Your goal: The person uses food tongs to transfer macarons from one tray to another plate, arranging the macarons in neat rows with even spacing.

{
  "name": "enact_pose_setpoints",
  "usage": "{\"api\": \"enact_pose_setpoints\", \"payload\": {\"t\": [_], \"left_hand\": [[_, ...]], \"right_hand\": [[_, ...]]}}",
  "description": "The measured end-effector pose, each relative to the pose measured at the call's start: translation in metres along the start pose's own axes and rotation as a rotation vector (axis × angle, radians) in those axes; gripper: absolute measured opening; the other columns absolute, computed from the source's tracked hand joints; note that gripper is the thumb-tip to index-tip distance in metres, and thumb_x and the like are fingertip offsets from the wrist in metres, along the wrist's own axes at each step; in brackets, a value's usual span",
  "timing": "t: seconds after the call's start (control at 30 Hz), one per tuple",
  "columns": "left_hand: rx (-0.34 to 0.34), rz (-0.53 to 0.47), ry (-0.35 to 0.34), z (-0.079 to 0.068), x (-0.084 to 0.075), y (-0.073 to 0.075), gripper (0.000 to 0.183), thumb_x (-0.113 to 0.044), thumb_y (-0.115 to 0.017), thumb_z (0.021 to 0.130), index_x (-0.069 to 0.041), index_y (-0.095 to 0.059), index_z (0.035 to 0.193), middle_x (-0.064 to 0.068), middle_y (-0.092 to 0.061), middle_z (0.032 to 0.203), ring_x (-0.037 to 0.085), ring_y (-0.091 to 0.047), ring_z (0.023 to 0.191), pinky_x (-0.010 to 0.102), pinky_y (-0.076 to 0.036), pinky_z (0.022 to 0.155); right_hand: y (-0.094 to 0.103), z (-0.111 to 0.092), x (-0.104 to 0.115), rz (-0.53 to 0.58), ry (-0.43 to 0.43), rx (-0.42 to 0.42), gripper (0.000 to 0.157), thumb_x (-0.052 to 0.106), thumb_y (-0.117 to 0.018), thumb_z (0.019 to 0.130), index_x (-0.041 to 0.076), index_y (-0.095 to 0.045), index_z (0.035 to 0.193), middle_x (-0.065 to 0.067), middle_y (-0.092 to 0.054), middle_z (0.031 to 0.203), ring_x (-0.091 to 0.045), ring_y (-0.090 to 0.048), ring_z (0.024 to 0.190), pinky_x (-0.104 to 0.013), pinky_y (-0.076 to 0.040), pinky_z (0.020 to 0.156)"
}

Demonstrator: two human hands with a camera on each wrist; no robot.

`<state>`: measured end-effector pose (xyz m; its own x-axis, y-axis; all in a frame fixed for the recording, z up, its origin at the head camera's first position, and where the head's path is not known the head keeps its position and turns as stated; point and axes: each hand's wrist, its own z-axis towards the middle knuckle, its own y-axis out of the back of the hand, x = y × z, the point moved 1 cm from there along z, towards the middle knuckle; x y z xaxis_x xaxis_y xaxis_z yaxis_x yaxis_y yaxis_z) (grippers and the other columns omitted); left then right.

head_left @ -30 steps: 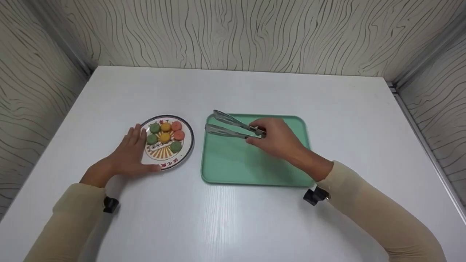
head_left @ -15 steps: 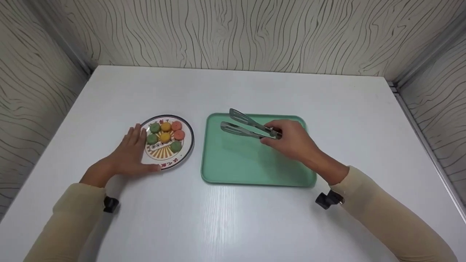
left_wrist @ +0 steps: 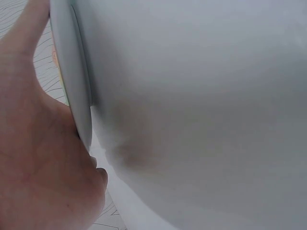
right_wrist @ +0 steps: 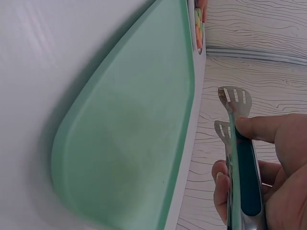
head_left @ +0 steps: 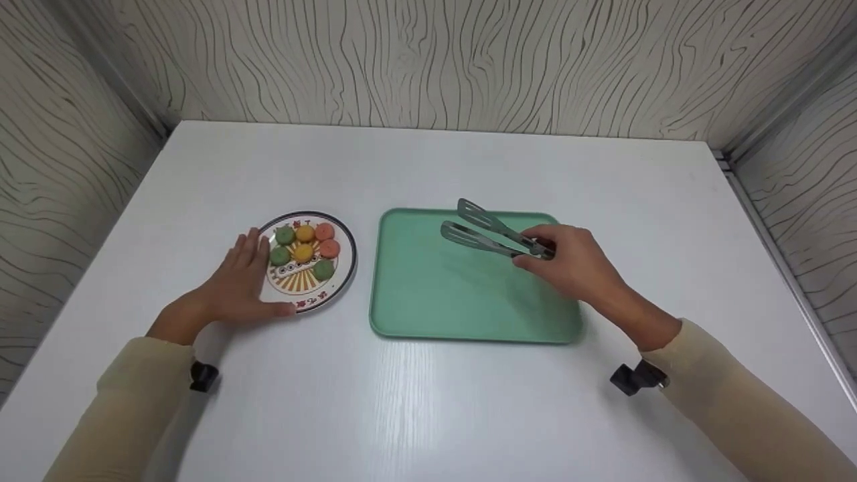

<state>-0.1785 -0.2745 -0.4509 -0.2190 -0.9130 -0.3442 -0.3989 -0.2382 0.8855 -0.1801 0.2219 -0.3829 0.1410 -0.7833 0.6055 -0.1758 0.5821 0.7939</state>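
In the head view my left hand (head_left: 234, 284) rests against the left side of a round, dark-rimmed plate (head_left: 344, 271), fingers spread along the rim and thumb at its near edge. Small green, yellow and pink macarons (head_left: 303, 252) sit on that plate. My right hand (head_left: 569, 261) grips metal tongs (head_left: 489, 231) by the handle, above the right half of a green tray (head_left: 435, 294). The slotted tips of the tongs point left, spread apart with nothing between them. The right wrist view shows the teal handle grip (right_wrist: 248, 177) between thumb and fingers.
Plate and tray stand side by side on a white table (head_left: 402, 402), with a narrow gap between them. Panels with a wood-grain line pattern (head_left: 428, 63) close off the back and both sides. A black wrist camera (head_left: 636, 378) hangs under the right sleeve.
My right hand has moved right across the tray, carrying the tongs with it, from the tray's left side to its right half. My left hand and the plate have stayed still.
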Motion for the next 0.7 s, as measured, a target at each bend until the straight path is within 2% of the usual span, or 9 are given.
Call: {"api": "enact_pose_setpoints", "payload": {"t": [0.33, 0.7], "left_hand": [[0.001, 0.001, 0.005, 0.001, 0.001, -0.001, 0.135, -0.075, -0.066, 0.081, 0.014, 0.002, 0.156, 0.033, 0.016, 0.163, 0.05, 0.015, 0.151, 0.064, -0.001, 0.121], [0.01, -0.002, 0.023, 0.001, -0.001, 0.0, 0.137, -0.076, -0.067, 0.079, 0.013, 0.001, 0.156, 0.033, 0.015, 0.164, 0.05, 0.014, 0.151, 0.064, -0.002, 0.121]], "right_hand": [[0.012, -0.009, -0.016, -0.004, -0.028, -0.03, 0.042, 0.026, -0.078, 0.091, 0.001, -0.071, 0.124, -0.011, -0.07, 0.099, -0.023, -0.056, 0.085, -0.032, -0.046, 0.068], [0.024, -0.02, -0.04, -0.023, -0.04, -0.068, 0.046, 0.026, -0.077, 0.092, -0.004, -0.068, 0.126, -0.017, -0.072, 0.104, -0.026, -0.062, 0.087, -0.03, -0.048, 0.068]]}}
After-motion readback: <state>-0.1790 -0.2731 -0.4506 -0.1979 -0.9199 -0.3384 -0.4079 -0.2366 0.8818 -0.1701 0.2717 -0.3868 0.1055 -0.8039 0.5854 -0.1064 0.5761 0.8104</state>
